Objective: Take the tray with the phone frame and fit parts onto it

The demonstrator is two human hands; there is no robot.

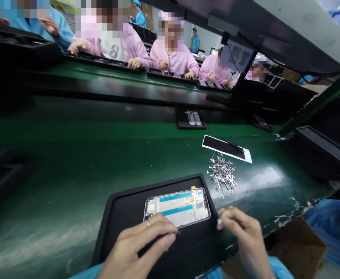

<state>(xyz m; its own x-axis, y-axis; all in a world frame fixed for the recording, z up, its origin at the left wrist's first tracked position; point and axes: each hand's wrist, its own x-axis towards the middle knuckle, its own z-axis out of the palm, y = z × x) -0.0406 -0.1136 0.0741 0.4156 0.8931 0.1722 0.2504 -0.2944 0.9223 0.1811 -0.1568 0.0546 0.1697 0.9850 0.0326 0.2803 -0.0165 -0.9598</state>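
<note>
At lower centre, the left hand [138,248] rests fingers together on the phone frame [178,207] in the black tray [120,217]; the right hand [242,232] pinches a small metal piece [219,221], beside the tray.

A phone frame [177,208] lies in a tray [120,217]; metal strips [222,174] lie right behind it.

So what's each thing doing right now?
Phone frame: lying flat in the black tray, insides showing.
Left hand: resting on the frame's near edge, holding something thin and dark.
Right hand: pinching a small metal piece.
Metal strips: heaped loose on the green belt.
</note>
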